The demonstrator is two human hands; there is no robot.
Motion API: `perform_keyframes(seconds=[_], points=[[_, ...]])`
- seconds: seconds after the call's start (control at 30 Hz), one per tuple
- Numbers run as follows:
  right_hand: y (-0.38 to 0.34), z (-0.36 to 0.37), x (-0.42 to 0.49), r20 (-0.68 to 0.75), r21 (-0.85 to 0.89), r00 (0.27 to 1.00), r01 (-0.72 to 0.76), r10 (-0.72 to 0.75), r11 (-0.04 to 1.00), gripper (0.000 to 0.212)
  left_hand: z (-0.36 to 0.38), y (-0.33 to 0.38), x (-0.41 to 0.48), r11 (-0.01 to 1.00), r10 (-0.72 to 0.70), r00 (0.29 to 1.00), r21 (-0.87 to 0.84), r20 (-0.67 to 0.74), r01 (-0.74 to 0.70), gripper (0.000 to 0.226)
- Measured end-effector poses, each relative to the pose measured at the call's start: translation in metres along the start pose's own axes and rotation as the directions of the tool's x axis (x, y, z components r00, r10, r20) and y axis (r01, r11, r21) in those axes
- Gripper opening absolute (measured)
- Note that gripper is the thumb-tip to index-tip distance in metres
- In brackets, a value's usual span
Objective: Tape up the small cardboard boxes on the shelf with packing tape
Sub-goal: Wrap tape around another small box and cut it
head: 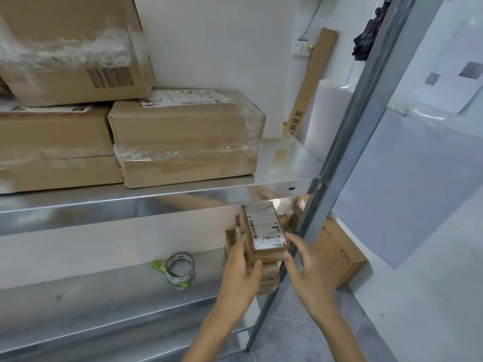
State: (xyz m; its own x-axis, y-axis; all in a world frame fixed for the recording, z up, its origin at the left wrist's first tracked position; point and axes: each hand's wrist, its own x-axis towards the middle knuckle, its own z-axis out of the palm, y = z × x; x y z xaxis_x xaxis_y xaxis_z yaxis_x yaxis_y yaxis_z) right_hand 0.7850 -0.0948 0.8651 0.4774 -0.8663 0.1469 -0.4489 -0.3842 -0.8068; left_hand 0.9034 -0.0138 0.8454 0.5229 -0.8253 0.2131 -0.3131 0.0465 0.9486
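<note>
- The left hand (241, 270) reaches in from below. Its thumb curls against the near end of the top small box (265, 229) and its fingers lie along the box's left side, so it grips the box.
- The right hand (307, 270) is just to the right of the same box with its fingers spread and relaxed. Its fingertips are close to the box's right edge, but I cannot tell whether they touch it. It holds nothing.
- The top small box sits between the two hands with its white shipping label facing up. It is tilted and rests on the stack of small boxes (270, 276) at the right end of the lower shelf (104, 304).
- The roll of packing tape (180, 269) stands on the lower shelf well to the left of the left hand, with a green piece (159, 265) at its side.
- A grey upright post (326, 178) runs just right of the stack, and a flat brown carton (339, 254) leans on the floor beyond it.
- On the upper shelf (285, 163), large taped cartons (188, 137) are stacked.
- Farther back, a long narrow carton (311, 82) leans against the white wall.
</note>
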Motion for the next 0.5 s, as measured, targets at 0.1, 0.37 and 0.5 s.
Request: perform_keyframes(seconds=[0.1, 0.37, 0.5], points=[[0.006, 0.002, 0.006, 0.013, 0.017, 1.000, -0.029, 0.029, 0.999, 0.040, 0.009, 0.001, 0.011, 1.000, -0.016, 0.998, 0.026, -0.061, 0.018, 0.084], [0.027, 0.008, 0.012, 0.063, 0.120, 0.996, -0.067, 0.060, 0.991, 0.046, 0.039, -0.010, 0.019, 0.996, -0.079, 0.986, 0.028, -0.150, 0.084, 0.069], [0.025, 0.000, 0.011, 0.103, 0.245, 0.993, -0.079, 0.055, 0.966, 0.040, 0.042, -0.011, 0.014, 0.992, -0.125, 0.965, -0.017, -0.229, 0.125, 0.077]])
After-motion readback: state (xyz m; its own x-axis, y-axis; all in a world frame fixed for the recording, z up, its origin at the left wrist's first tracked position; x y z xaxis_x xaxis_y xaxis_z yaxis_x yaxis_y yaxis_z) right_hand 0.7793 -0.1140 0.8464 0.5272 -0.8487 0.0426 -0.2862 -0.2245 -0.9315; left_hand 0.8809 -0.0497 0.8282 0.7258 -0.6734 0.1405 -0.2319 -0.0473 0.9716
